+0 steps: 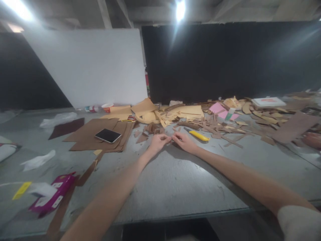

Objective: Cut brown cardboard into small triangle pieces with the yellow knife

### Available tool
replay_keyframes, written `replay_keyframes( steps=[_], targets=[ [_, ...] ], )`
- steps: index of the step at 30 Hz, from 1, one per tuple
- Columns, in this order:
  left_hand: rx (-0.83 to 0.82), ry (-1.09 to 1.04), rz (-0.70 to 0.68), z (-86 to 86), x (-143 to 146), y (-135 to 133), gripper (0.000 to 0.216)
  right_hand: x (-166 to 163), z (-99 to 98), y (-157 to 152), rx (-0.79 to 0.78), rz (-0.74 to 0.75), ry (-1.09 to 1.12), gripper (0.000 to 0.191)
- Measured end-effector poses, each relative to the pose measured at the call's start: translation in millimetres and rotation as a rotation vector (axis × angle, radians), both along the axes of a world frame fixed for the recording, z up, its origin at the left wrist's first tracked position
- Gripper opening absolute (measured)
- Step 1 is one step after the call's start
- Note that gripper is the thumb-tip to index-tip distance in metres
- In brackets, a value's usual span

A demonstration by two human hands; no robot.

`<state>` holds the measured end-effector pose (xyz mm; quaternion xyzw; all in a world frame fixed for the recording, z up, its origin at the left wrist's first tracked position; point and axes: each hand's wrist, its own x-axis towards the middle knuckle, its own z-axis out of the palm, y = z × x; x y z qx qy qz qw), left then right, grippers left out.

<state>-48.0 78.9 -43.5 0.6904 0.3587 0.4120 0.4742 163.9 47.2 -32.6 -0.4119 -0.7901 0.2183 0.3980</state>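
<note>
Both of my hands meet over the grey table [170,187], fingertips almost touching. My left hand [158,142] is pinched closed, thumb against fingers. Opposite it, my right hand [184,141] is also closed in a pinch. Something small may be between the fingertips, but it is too small and blurred to name. Just right of my right hand lies a yellow utility knife [199,135] with its blade end toward the hands. Brown offcuts [142,137] lie just beyond my left hand.
A phone [108,135] rests on stacked brown sheets [85,130] at left. Nearer are a purple tissue pack [56,194] and a brown strip [89,172]. Scraps [213,125] heap along the back, with a pink piece [220,109] and a white box [268,102]. A paper cup [107,107] stands behind.
</note>
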Motion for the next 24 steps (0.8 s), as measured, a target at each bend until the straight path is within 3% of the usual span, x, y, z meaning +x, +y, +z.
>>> replay_keyframes(
  steps=[24],
  targets=[
    [-0.021, -0.003, 0.002, 4.2, 5.9, -3.7, 0.055, 1.3, -5.7, 4.8, 0.051, -0.065, 0.045, 0.045]
  ],
)
